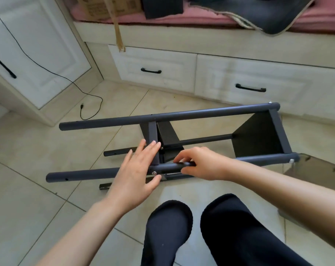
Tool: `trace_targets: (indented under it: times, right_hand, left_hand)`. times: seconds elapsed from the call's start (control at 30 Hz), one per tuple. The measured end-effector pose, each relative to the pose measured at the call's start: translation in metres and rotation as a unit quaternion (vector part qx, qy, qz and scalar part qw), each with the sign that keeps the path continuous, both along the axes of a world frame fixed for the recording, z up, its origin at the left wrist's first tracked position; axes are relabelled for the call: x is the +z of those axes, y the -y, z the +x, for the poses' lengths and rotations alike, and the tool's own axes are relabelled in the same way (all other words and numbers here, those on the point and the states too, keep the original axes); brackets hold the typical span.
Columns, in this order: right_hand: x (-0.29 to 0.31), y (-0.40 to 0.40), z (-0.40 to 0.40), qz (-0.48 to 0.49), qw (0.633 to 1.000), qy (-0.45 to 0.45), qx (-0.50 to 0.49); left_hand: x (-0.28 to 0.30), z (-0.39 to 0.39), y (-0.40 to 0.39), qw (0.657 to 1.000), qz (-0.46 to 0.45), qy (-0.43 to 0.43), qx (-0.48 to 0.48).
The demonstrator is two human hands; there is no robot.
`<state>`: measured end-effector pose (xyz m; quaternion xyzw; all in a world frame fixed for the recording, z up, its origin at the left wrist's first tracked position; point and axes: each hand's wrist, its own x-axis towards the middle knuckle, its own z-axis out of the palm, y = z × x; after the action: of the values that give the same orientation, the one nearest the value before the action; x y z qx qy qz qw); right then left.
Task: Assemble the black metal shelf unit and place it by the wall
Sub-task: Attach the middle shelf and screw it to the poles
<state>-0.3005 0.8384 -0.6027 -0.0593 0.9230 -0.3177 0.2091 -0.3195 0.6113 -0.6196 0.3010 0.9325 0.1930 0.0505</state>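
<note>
Head view shows the black metal shelf unit (182, 135) lying on its side on the tiled floor (38, 160), in the middle of the frame, with the white drawers (239, 83) behind it in the upper right. The left hand (138, 169) lies flat against the middle joint, its fingers straight and close together, and the thumb is near a silver screw (154, 172) on the near tube (90, 174). The right hand (199, 163) has its fingers curled around a thin black tool (184, 164) that lies along this tube; I cannot tell which kind of tool.

The unit is only partly built, I judge, because the tube ends at the lower left are free and show open holes. If the tool turns hard while the left hand only presses, the frame may slide or twist on the smooth tiles. The screw could then go in crooked, or the tool could slip onto the left thumb.
</note>
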Motion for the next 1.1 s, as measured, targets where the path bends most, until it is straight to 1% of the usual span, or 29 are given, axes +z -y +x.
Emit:
trace_targets:
  times: [0.03,0.1,0.17,0.23,0.3,0.37,0.43,0.47,0.5,0.53,0.57,0.73,0.87,0.93,1.1]
  right_hand:
    - [-0.001,0.0,0.003,-0.001,1.0,-0.001,-0.002]
    - [-0.003,0.001,0.008,-0.005,1.0,-0.004,-0.01]
    - [-0.005,0.001,0.013,-0.009,1.0,-0.007,-0.016]
    - [-0.007,0.003,0.017,-0.013,1.0,-0.011,-0.02]
    - [-0.01,0.004,0.019,-0.015,0.999,-0.014,-0.027]
    - [-0.011,0.004,0.021,-0.015,0.999,-0.018,-0.031]
    - [-0.011,0.005,0.021,-0.016,0.999,-0.019,-0.033]
    - [-0.011,0.005,0.02,-0.018,0.999,-0.018,-0.033]
    - [-0.012,0.005,0.02,-0.02,0.999,-0.018,-0.034]
    - [-0.012,0.005,0.02,-0.021,0.999,-0.017,-0.035]
    - [-0.013,0.005,0.02,-0.023,0.999,-0.015,-0.037]
    - [-0.015,0.003,0.021,-0.031,0.999,0.007,-0.021]
    - [-0.012,0.003,0.019,-0.016,1.0,-0.022,-0.005]
    - [-0.008,0.003,0.018,-0.011,1.0,-0.028,-0.004]
    - [0.005,-0.003,0.011,-0.026,0.999,-0.03,-0.006]
  left_hand:
    - [0.001,0.013,0.001,0.997,0.065,0.015,0.042]
    - [0.001,0.037,0.006,0.972,0.188,0.018,0.136]
    - [0.0,0.053,0.012,0.939,0.257,0.037,0.226]
    - [-0.001,0.06,0.018,0.892,0.3,0.115,0.316]
    - [-0.004,0.062,0.021,0.824,0.337,0.228,0.394]
    - [-0.009,0.059,0.022,0.728,0.398,0.338,0.444]
    - [-0.013,0.054,0.02,0.626,0.483,0.405,0.459]
    - [-0.012,0.051,0.018,0.587,0.518,0.42,0.459]
    - [-0.012,0.048,0.017,0.556,0.547,0.428,0.457]
    - [-0.011,0.045,0.015,0.532,0.57,0.433,0.453]
    - [-0.011,0.042,0.013,0.516,0.584,0.432,0.453]
    - [-0.009,0.032,0.002,0.48,0.622,0.424,0.45]
    - [-0.011,0.034,-0.005,0.464,0.638,0.421,0.447]
    - [-0.012,0.037,-0.006,0.47,0.651,0.409,0.434]
    - [-0.007,0.038,-0.004,0.517,0.657,0.378,0.397]
